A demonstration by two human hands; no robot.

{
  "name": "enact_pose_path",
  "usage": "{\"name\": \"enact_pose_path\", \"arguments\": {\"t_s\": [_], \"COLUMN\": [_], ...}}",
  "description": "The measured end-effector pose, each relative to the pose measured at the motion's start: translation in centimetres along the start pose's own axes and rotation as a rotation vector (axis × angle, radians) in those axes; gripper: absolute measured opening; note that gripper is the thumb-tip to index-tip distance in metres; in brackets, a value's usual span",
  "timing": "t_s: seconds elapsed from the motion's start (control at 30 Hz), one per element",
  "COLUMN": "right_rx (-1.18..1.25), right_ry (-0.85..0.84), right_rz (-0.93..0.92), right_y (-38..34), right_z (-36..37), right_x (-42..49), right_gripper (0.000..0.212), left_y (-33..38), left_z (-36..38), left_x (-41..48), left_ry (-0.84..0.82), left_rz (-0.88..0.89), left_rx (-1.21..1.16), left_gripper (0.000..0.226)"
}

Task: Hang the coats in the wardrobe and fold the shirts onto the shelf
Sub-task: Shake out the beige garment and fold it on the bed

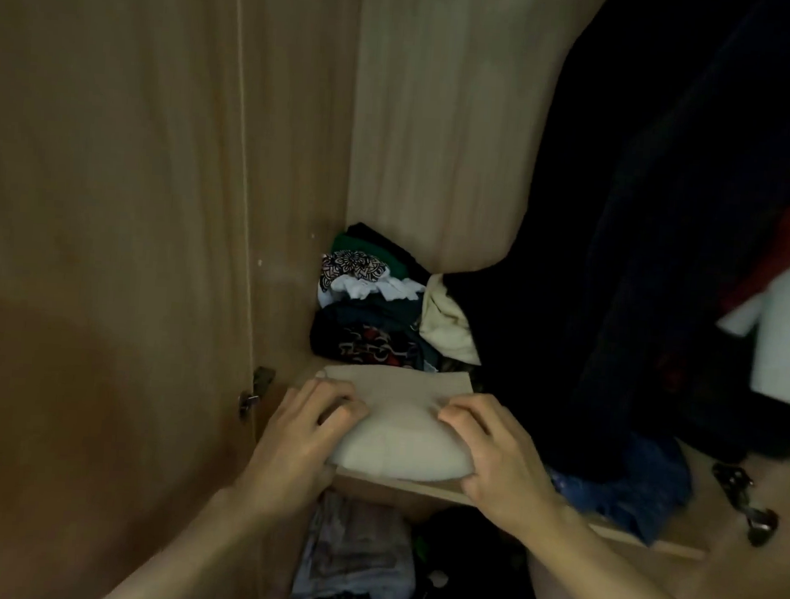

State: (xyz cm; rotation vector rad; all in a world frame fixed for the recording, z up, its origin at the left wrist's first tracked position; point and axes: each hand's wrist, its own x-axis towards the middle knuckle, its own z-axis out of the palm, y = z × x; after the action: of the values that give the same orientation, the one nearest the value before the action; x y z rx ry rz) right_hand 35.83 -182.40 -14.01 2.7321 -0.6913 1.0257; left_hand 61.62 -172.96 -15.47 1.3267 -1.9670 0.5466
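Nearest, left hand (309, 426) and right hand (494, 451): my grip curls round each end of the folded shirt (398, 421), lying at the shelf (417, 485) front edge. I'd slide it back level toward the clothes pile (369, 307), keeping folds flat.

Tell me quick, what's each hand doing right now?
Left hand: grips the folded beige shirt at its left end.
Right hand: grips the same shirt at its right end.
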Motion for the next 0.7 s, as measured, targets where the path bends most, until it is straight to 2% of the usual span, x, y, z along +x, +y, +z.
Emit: {"name": "enact_pose_path", "arguments": {"t_s": [0.13, 0.23, 0.37, 0.53, 0.7], "right_rx": [0.004, 0.011, 0.019, 0.120, 0.210], "right_ry": [-0.033, -0.090, -0.164, -0.199, -0.163], "right_rz": [0.065, 0.078, 0.105, 0.108, 0.172], "right_y": [1.0, 2.2, 4.2, 7.1, 10.7], "right_z": [2.7, 4.7, 7.8, 12.0, 16.9], "right_x": [1.6, 2.4, 4.2, 5.8, 7.9], "right_gripper": [0.072, 0.070, 0.066, 0.061, 0.053], "left_y": [-3.9, -6.3, -8.2, -10.5, -13.6], "left_z": [2.9, 5.3, 8.6, 10.8, 14.2], "left_x": [0.5, 0.4, 0.0, 0.6, 2.8], "left_ry": [-0.046, -0.093, -0.115, -0.197, -0.163], "left_rz": [-0.030, -0.050, -0.146, -0.188, -0.218], "left_rx": [-0.068, -0.086, -0.104, -0.033, 0.029], "left_gripper": [0.069, 0.076, 0.073, 0.060, 0.048]}}
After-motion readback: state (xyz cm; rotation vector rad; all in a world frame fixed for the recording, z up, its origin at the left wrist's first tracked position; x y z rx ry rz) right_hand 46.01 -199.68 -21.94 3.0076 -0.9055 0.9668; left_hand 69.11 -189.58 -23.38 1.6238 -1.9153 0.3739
